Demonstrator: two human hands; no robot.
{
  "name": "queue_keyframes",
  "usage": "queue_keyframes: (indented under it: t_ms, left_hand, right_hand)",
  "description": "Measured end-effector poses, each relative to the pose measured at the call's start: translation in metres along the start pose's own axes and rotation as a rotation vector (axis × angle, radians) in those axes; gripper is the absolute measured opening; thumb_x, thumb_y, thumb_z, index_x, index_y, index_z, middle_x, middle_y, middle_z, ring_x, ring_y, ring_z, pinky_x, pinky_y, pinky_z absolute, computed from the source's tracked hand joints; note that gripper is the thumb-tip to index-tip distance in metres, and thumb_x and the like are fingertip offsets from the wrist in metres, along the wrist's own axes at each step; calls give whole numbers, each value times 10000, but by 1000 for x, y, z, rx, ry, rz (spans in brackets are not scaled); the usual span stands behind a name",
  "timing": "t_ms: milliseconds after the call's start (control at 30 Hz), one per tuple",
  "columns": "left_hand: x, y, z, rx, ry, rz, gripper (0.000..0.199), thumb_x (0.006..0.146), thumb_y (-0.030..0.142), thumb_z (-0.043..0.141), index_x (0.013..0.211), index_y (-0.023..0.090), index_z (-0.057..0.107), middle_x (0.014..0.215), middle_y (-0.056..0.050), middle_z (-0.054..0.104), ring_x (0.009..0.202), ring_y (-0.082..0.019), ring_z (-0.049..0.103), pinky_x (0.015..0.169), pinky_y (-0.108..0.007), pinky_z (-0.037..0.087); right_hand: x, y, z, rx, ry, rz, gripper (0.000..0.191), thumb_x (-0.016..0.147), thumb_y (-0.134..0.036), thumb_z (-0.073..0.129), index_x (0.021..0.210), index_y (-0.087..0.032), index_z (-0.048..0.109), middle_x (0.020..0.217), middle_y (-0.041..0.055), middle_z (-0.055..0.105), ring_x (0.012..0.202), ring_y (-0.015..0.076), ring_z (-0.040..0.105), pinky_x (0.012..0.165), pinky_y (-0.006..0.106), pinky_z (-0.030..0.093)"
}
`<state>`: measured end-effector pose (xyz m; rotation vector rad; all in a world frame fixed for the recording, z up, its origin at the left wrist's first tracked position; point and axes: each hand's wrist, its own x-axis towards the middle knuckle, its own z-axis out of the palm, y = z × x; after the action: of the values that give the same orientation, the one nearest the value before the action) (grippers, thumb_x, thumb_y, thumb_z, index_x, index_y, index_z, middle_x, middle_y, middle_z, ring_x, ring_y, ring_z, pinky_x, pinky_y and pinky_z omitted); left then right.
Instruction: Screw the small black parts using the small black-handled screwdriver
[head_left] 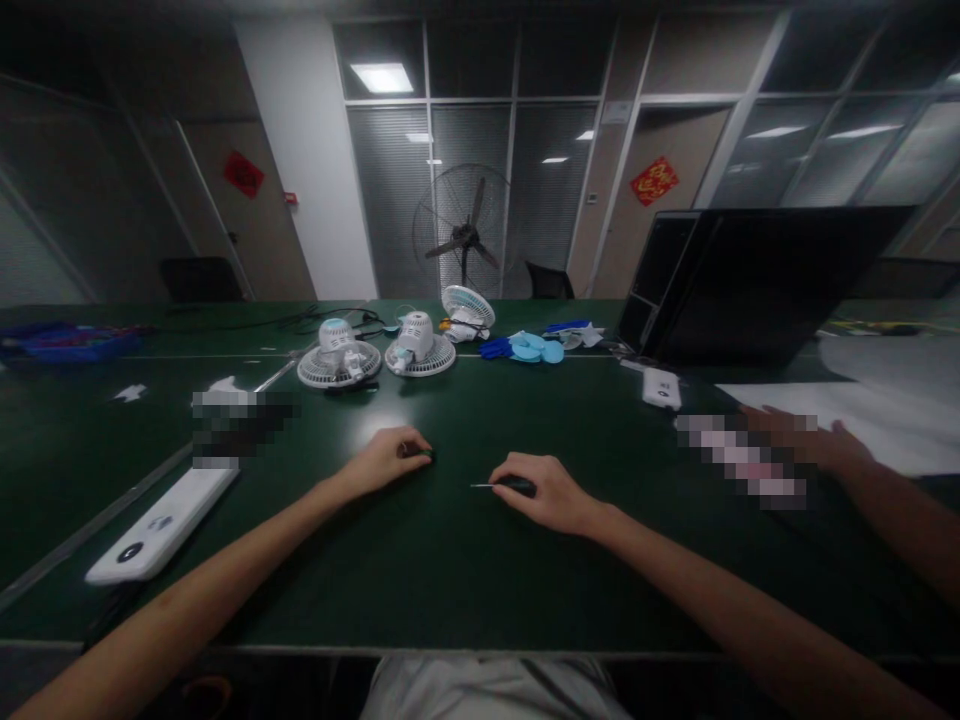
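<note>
My right hand (551, 490) is closed around the dark handle of a small screwdriver (519, 485). Its thin metal shaft points left, just above or on the green table (450, 580). To the left, my left hand (390, 458) rests near the tabletop with thumb and fingers pinched together. Something small and dark green shows at its fingertips, too small to name. A gap separates the two hands. Beyond them lie two white fan heads (339, 358), (420, 350), grilles down. A third small fan (466, 308) tilts behind them.
At left lies a long white device (165, 520); a smaller white one (661, 388) is at right. Blue gloves and light-blue discs (534, 347) sit at the back. A large black monitor (765, 285) stands at right, near another person's hand (832, 445). A blue tray (75, 342) is far left.
</note>
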<state>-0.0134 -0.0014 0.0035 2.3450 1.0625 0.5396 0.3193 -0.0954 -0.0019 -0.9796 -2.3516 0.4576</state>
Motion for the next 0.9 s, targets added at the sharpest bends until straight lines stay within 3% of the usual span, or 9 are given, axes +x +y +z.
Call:
queue_keyframes:
  t_ms: [100,233,467,900]
  left_hand:
    - [0,38,31,-85,-81,101,264,934,413,671,1090,218,758,1015,-44,717,849,-182,649,740,-282,498]
    - [-1,56,52,-112,-71,127,202,925,360,695,1058,217,748,995,-34,696,869,-180,639,751,-287,489]
    - [-5,56,53,-87,-56,169,196,952,351,676,1092,231,739,1036,-39,681,953,-200,622,812,-310,487]
    - [-5,61,55,-90,-58,213,186,928,343,713,1072,227,736,1006,-39,679,924,-192,625,789,-297,481]
  right_hand:
    - [0,1,1,-10,2,2,187,1042,-333,615,1141,-206,710,1043,42,715,891,179,675,795,288,520]
    - [0,2,1,10,-8,-1,185,1041,-325,612,1140,-203,709,1034,46,712,870,178,669,774,287,522]
    - [0,1,0,-7,-10,0,196,1044,-322,592,1126,-190,711,1029,64,715,865,187,668,776,297,531]
    - [1,0,3,6,-16,-35,256,1075,-382,562,1173,-200,711,1024,65,717,880,181,664,779,285,515]
